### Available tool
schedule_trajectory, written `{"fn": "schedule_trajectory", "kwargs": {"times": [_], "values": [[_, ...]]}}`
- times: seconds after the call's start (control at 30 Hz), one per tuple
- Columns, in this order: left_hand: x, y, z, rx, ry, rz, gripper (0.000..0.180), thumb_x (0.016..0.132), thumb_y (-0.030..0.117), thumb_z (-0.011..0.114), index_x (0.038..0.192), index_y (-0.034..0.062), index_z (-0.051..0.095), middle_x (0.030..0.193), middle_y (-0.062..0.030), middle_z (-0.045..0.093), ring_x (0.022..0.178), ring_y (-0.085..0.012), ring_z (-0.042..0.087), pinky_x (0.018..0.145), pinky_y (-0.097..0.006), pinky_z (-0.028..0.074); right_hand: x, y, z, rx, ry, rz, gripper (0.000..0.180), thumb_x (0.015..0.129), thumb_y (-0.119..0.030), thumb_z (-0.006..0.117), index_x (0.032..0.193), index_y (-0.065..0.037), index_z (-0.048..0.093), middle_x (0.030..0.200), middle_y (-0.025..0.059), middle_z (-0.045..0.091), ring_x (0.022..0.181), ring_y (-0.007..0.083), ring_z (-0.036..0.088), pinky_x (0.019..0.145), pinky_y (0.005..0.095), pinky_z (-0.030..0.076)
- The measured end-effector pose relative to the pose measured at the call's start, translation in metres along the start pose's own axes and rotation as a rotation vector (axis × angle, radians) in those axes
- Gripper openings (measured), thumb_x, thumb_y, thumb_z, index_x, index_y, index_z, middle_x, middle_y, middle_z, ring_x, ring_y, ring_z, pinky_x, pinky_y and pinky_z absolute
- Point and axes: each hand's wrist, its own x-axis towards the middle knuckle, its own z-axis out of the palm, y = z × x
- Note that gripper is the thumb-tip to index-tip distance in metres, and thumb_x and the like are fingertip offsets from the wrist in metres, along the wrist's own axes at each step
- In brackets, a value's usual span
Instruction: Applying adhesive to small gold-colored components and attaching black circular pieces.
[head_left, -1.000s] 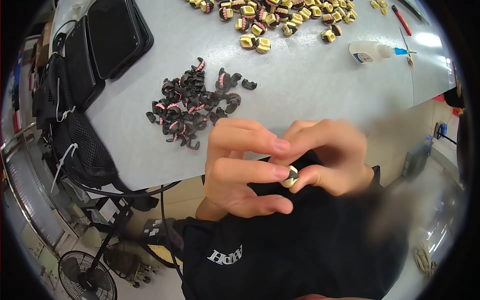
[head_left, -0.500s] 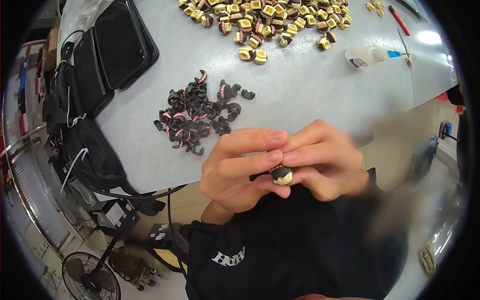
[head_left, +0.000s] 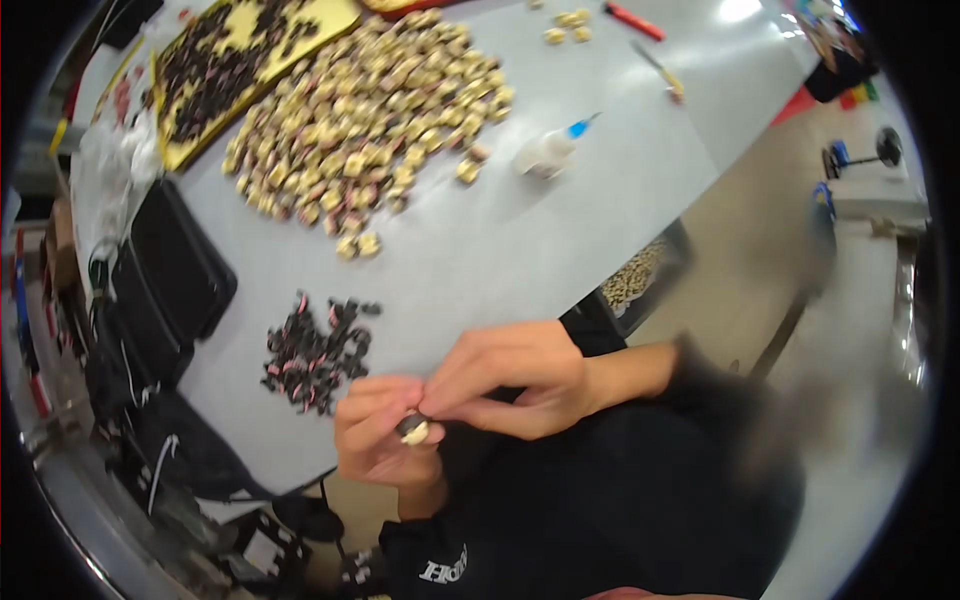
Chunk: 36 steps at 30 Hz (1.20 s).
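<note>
Close to my body, just off the table's near edge, my left hand (head_left: 378,436) is closed around a small black-and-cream plastic piece (head_left: 413,431). Its cream end points down between thumb and fingers. My right hand (head_left: 522,372) comes in from the right, fingertips pinched together against the top of the same piece. The fingers hide most of its upper side. Beyond my left hand lies a loose pile of small black curved parts (head_left: 312,355), some carrying pink tooth-like ridges.
A large heap of cream-and-dark pieces (head_left: 370,115) covers the far table. Behind it is a yellow tray (head_left: 335,18) with dark parts. A bottle with a blue tip (head_left: 545,155), a red pen-like tool (head_left: 635,20) and black devices (head_left: 175,260) also lie there. A bin of small pieces (head_left: 635,275) stands below the right edge.
The view has swung, bringing the whole heap, the yellow tray and the bin into sight. Both hands still hold the piece together; my right hand now reaches in more from the side.
</note>
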Motion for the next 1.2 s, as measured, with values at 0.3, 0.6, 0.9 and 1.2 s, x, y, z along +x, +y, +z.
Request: {"fn": "schedule_trajectory", "kwargs": {"times": [0.3, 0.6, 0.9, 1.2], "values": [[0.007, 0.020, 0.022, 0.076, -0.039, -0.008, 0.022, 0.071, 0.006, 0.074, 0.086, -0.0007, 0.060, 0.078, -0.0115, 0.060, 0.068, -0.0244, 0.061, 0.061, -0.030, 0.049, -0.001, -0.008, -0.185, -1.250, 0.721, 0.050, 0.016, 0.081, -0.002, 0.061, 0.097, -0.001, 0.062, 0.095, 0.0090, 0.061, 0.084, 0.0168, 0.058, 0.073, 0.0272, 0.047], [0.002, 0.025, 0.006, 0.036, -0.042, -0.152, 0.023, 0.066, -0.005, 0.071, 0.087, -0.0055, 0.061, 0.080, -0.0152, 0.062, 0.066, -0.0219, 0.062, 0.059, -0.027, 0.050, -0.003, 0.013, -0.220, -1.261, 0.571, 0.331, 0.015, 0.082, -0.010, 0.062, 0.096, -0.003, 0.064, 0.096, 0.0098, 0.061, 0.078, 0.0207, 0.061, 0.073, 0.0287, 0.048], [0.003, 0.011, -0.026, -0.121, -0.116, -0.208, 0.021, 0.069, -0.009, 0.068, 0.089, -0.0067, 0.064, 0.083, -0.0121, 0.058, 0.072, -0.0187, 0.058, 0.061, -0.025, 0.047, -0.025, -0.028, -0.034, -0.633, 0.338, -0.298, 0.025, 0.068, 0.007, 0.068, 0.093, 0.003, 0.063, 0.090, 0.0131, 0.059, 0.073, 0.0193, 0.058, 0.062, 0.0256, 0.049], [0.000, 0.002, -0.044, -0.048, -0.116, -0.231, 0.023, 0.075, 0.004, 0.070, 0.094, -0.0065, 0.065, 0.084, -0.0102, 0.058, 0.069, -0.0143, 0.055, 0.057, -0.022, 0.042, -0.012, 0.016, 0.050, -0.205, 0.060, -0.090, 0.044, 0.055, 0.016, 0.069, 0.095, -0.001, 0.066, 0.088, 0.0114, 0.056, 0.068, 0.0165, 0.057, 0.055, 0.0236, 0.046]]}}
